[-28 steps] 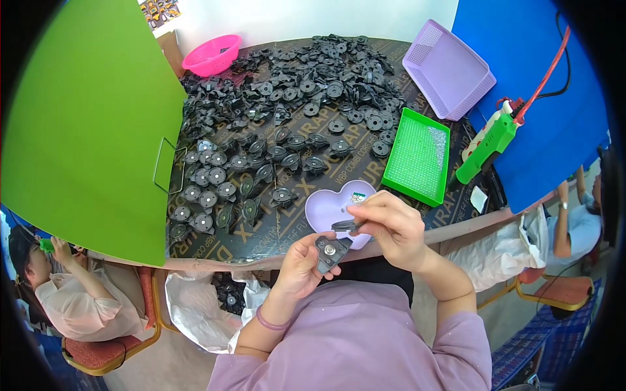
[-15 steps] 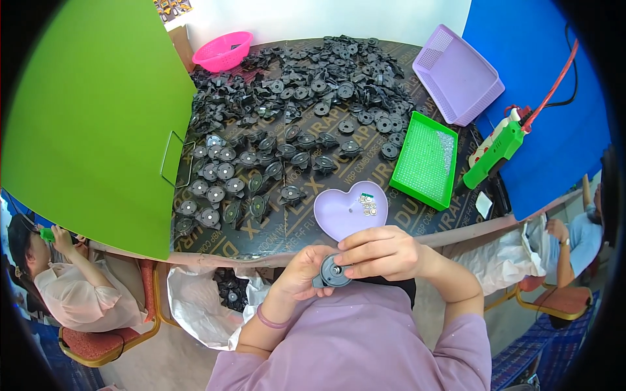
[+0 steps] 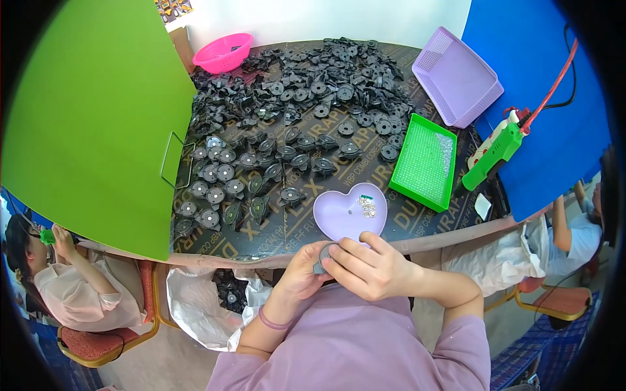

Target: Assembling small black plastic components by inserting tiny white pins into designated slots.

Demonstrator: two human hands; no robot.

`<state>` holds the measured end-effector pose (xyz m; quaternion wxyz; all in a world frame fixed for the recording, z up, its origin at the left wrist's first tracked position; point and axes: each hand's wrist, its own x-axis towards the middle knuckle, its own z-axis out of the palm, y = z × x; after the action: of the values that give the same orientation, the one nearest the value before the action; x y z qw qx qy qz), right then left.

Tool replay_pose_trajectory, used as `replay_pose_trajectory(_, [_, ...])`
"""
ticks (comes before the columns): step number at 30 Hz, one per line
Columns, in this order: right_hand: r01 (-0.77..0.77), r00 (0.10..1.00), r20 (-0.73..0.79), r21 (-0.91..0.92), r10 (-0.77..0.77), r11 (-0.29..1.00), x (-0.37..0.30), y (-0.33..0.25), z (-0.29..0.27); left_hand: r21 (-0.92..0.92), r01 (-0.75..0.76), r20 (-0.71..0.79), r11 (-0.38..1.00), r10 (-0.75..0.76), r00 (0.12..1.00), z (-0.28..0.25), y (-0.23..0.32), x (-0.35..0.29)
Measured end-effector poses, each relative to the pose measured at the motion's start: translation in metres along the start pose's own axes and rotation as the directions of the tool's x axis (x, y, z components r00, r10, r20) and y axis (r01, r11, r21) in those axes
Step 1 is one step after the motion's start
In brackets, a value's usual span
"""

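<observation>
My left hand point(image 3: 303, 270) is closed around a round dark grey plastic part point(image 3: 320, 266) with a short tab, held above my lap just in front of the table edge. Over the part's face lie the fingers of my right hand point(image 3: 365, 267), bent and gripping its right side. They hide the part's centre. Just beyond my hands stands a lilac heart-shaped dish point(image 3: 334, 213) with several small shiny metal pieces point(image 3: 369, 210) in its right half. Similar dark parts with pale round centres point(image 3: 225, 172) lie in loose rows to the left.
A big heap of dark plastic parts point(image 3: 313, 81) covers the table's back. To the right are a green tray point(image 3: 409, 169) with small silvery pieces, a lilac basket point(image 3: 456, 78) and a green hand tool point(image 3: 492, 159). A pink basket point(image 3: 222, 58) stands back left. Green point(image 3: 91, 124) and blue point(image 3: 535, 130) panels flank the table.
My right hand has shifted left and its fingers now cover the part's face, where a metal centre showed before. The part has tilted in my left hand.
</observation>
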<state>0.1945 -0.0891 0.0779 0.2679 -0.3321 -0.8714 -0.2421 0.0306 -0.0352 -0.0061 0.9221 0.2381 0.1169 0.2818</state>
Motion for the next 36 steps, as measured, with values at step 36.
replay_pose_trajectory(36, [-0.904, 0.331, 0.256, -0.188, 0.908, 0.383, 0.093, 0.223, 0.248, 0.293, -0.274, -0.158, 0.916, 0.329, 0.931, -0.014, 0.035, -0.033])
